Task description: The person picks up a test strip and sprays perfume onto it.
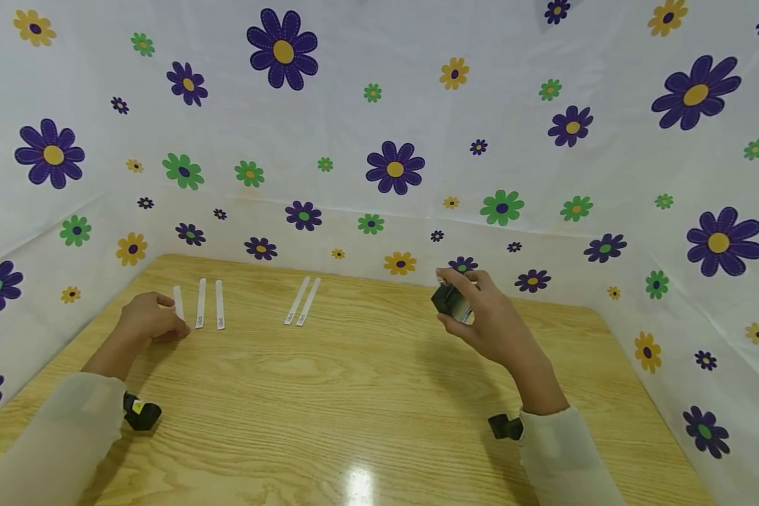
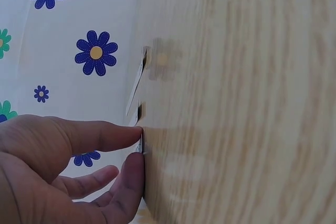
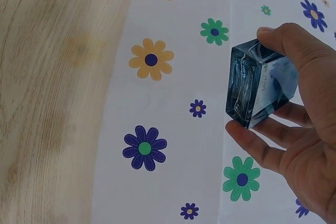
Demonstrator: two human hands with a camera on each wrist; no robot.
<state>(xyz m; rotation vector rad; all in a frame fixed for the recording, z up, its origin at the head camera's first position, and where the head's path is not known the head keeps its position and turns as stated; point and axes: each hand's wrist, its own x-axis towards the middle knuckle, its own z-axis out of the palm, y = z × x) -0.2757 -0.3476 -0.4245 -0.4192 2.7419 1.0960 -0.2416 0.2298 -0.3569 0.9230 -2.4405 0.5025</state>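
Note:
My right hand point(image 1: 496, 320) grips a blue glass perfume bottle point(image 3: 257, 85) between thumb and fingers, above the table. In the right wrist view the bottle is tilted, with its thick clear base to the left. At the far left of the table, my left hand point(image 1: 152, 318) pinches the near end of a white paper test strip point(image 1: 178, 301). The left wrist view shows thumb and fingertip closed on that end, right at the tabletop. Beside this hand lie two more white strips point(image 1: 200, 303) point(image 1: 220, 305), with small dark print at their near ends.
Another pair of white strips point(image 1: 296, 300) point(image 1: 308, 302) lies slanted near the middle back of the wooden table point(image 1: 329, 393). White cloth point(image 1: 335, 126) printed with flowers walls in the back and both sides. Each wrist carries a small black camera point(image 1: 142, 413) point(image 1: 504, 426).

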